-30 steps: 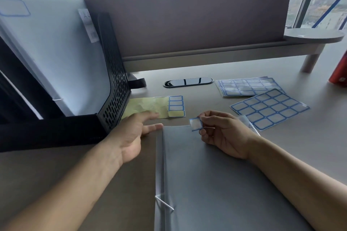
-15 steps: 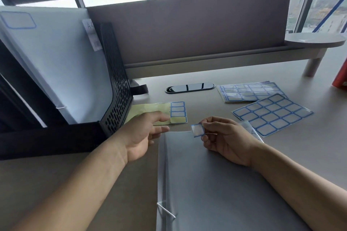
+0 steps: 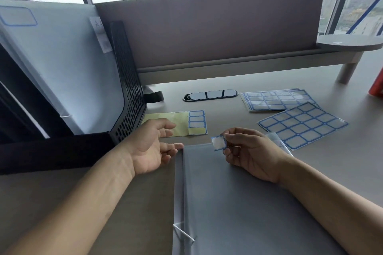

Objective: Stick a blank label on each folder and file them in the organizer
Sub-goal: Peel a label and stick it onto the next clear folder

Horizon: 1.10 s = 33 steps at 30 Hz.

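Right grip (image 3: pixel 250 151) pinches a blank blue-edged label (image 3: pixel 218 143) between thumb and forefinger, above the far edge of the grey folder (image 3: pixel 238 203) lying flat on the worktop (image 3: pixel 342 167); left grip (image 3: pixel 151 147), fingers relaxed and holding nothing, sits at the folder's far-left corner, with the label sheet (image 3: pixel 186 125) just beyond it and the organizer (image 3: pixel 128 89) to its left.

Desk (image 3: pixel 342 163), black cable grommet (image 3: pixel 210 95), partition (image 3: pixel 207 27)

Folder (image 3: pixel 238 203) cut off below; red object (image 3: pixel 378 87) cropped right, perhaps box.
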Motion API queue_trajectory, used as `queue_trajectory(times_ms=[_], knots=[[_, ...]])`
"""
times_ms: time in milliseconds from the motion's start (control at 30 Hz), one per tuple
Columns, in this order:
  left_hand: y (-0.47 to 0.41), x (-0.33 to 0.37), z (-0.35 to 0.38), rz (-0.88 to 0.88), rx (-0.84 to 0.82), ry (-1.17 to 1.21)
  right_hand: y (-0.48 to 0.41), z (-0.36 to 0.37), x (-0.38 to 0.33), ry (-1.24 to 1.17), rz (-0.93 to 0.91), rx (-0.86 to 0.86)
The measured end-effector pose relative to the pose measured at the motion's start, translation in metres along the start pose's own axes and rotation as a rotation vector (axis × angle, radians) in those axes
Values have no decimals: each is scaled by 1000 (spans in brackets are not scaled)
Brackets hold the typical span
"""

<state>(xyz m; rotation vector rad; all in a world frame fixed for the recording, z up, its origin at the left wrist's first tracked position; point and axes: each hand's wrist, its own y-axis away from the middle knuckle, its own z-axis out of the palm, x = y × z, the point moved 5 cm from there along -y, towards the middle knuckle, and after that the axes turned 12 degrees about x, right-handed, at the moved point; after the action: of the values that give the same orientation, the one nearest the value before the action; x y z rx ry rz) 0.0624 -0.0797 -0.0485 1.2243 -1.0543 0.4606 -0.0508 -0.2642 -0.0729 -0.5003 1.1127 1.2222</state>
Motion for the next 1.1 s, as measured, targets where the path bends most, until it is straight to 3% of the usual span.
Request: queue_trajectory(times_ms=[300, 367, 500, 600, 767, 900, 1100], knots=[[-1, -5, 14, 70, 77, -70, 2, 1, -1, 9, -1, 11], [1, -4, 20, 167, 93, -133, 2, 2, -1, 9, -3, 16], [3, -7, 27, 532, 178, -397, 3, 3, -1, 25, -10, 40], [2, -15, 25, 688, 124, -418, 5, 3, 0, 117, -44, 88], [-3, -21, 23, 719, -30, -375, 8, 8, -5, 204, -78, 181], [-4, -20, 20, 698, -72, -298, 13, 13, -16, 233, -90, 228], [-4, -19, 19, 694, -107, -195, 13, 26, -28, 475, -105, 278]])
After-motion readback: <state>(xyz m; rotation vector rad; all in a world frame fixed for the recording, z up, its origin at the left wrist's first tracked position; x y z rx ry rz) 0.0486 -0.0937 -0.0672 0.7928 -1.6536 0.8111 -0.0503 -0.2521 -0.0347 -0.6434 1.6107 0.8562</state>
